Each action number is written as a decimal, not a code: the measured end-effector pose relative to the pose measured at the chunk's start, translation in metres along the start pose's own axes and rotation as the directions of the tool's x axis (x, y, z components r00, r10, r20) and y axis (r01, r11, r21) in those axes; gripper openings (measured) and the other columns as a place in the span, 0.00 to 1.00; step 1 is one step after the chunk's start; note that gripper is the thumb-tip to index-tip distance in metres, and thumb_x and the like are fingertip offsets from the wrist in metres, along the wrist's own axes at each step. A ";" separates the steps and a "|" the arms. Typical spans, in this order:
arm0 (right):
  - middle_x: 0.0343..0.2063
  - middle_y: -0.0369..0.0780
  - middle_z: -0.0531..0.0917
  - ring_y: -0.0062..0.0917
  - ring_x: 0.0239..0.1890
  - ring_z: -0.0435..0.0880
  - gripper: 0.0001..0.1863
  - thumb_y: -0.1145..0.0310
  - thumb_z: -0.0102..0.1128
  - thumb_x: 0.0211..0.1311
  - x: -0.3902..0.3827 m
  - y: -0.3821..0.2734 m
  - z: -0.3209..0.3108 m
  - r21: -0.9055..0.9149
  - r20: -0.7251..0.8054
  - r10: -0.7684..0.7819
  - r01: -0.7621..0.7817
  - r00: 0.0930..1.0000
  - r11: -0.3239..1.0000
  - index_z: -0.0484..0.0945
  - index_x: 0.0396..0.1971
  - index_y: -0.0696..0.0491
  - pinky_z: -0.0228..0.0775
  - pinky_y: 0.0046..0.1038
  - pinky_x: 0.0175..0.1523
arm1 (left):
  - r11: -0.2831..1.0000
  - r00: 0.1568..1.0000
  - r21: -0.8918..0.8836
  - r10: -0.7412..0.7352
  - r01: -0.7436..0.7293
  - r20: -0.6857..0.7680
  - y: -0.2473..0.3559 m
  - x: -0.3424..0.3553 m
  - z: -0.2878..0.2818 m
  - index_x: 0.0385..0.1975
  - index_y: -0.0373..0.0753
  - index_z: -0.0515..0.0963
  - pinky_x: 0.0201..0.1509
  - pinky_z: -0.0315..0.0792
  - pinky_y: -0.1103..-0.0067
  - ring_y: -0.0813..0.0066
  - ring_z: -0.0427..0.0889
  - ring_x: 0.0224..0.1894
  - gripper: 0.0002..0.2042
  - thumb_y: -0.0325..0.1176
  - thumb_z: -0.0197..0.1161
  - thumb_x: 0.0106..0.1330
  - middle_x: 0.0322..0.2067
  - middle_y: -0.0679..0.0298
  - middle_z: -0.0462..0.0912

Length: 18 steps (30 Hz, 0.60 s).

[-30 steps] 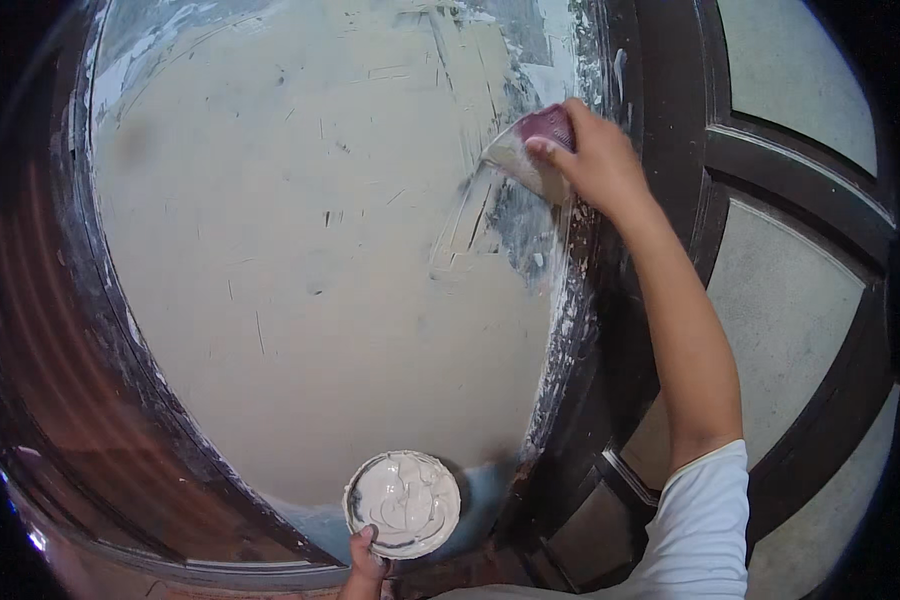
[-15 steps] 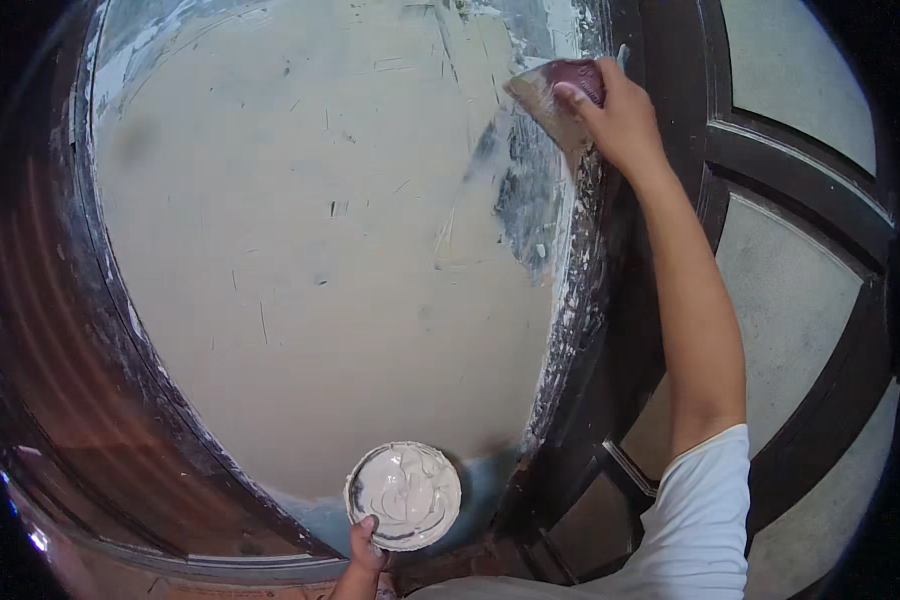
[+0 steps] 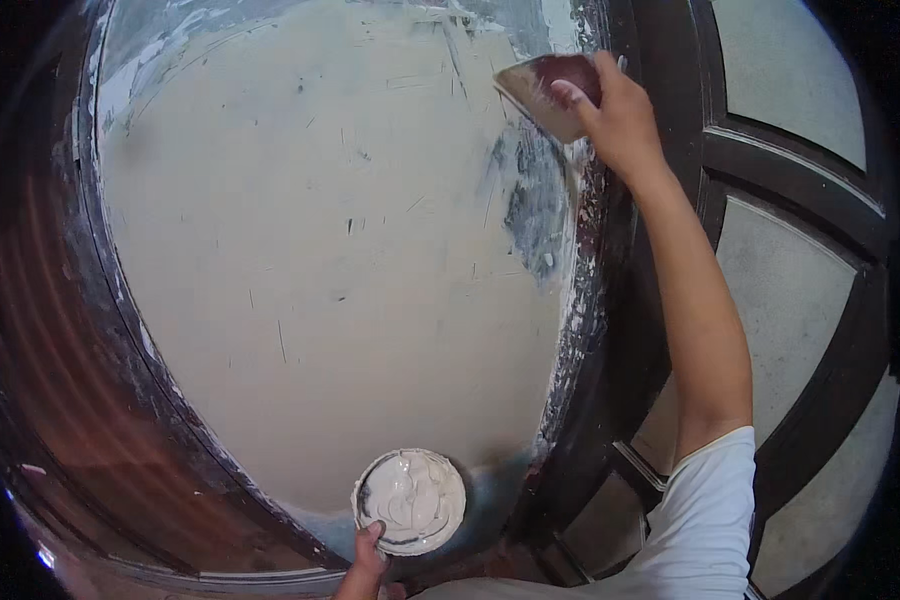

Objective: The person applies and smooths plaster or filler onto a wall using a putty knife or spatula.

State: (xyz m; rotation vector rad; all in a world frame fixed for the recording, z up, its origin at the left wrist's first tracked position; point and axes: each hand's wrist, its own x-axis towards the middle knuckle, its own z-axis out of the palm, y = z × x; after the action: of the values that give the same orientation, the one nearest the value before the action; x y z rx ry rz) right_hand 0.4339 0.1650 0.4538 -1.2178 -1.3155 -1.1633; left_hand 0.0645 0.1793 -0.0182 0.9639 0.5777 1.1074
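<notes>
My right hand (image 3: pixel 620 115) grips a putty spreader (image 3: pixel 545 90) with a dark red part under my fingers and a wide, beige-smeared blade. The blade lies at or just off the upper right of a wall panel (image 3: pixel 310 220) coated in beige filler; contact is hard to judge. Below it shows a bare grey-blue patch (image 3: pixel 535 215). At the bottom centre my left hand (image 3: pixel 367 545) holds a round tub (image 3: pixel 358 490) by its rim, thumb over the edge. Creamy beige filler (image 3: pixel 410 500) fills the tub.
A dark, paint-flecked frame edge (image 3: pixel 575 310) borders the panel on the right. Beyond it stands dark panelling (image 3: pixel 790 165) with pale insets. On the left runs a dark brown wooden surface (image 3: pixel 30 330). Bluish uncoated wall (image 3: pixel 330 525) shows along the panel's foot.
The spreader has shifted slightly left and its blade has turned. Some grey-blue surface near the top of the bare patch is now covered. The tub sits marginally lower and to the right.
</notes>
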 end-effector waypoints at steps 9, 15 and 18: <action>0.39 0.42 0.83 0.41 0.40 0.78 0.22 0.79 0.55 0.56 0.013 -0.020 0.015 -0.144 -0.099 -0.294 0.279 0.951 0.950 0.77 0.51 0.46 0.73 0.37 0.45 | 0.999 0.997 -0.001 -0.052 0.052 0.052 -0.004 0.009 -0.014 0.62 0.32 0.63 0.65 0.65 0.65 0.57 0.72 0.59 0.37 0.49 0.55 0.53 0.58 0.52 0.72; 0.53 0.35 0.77 0.40 0.49 0.73 0.25 0.75 0.62 0.47 -0.141 -0.052 0.052 -0.115 0.110 -0.163 0.175 0.980 0.978 0.78 0.50 0.44 0.70 0.37 0.54 | 0.995 0.996 -0.091 -0.036 0.044 0.084 -0.004 0.012 -0.018 0.62 0.29 0.62 0.64 0.67 0.65 0.57 0.73 0.58 0.35 0.46 0.55 0.55 0.58 0.51 0.72; 0.52 0.36 0.78 0.40 0.49 0.73 0.27 0.78 0.63 0.41 -0.224 -0.050 0.045 -0.099 0.160 -0.108 0.125 0.981 0.987 0.79 0.48 0.44 0.68 0.39 0.55 | 0.991 0.997 -0.125 -0.037 0.045 0.067 0.004 0.008 -0.010 0.62 0.27 0.61 0.65 0.66 0.65 0.57 0.73 0.59 0.35 0.44 0.56 0.57 0.58 0.50 0.72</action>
State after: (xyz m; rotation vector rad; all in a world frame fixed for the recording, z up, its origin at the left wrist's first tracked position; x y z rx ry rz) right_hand 0.3900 0.1900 0.2252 -1.3472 -1.4716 -1.2584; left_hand 0.0578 0.1909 -0.0191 0.8711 0.4672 1.0591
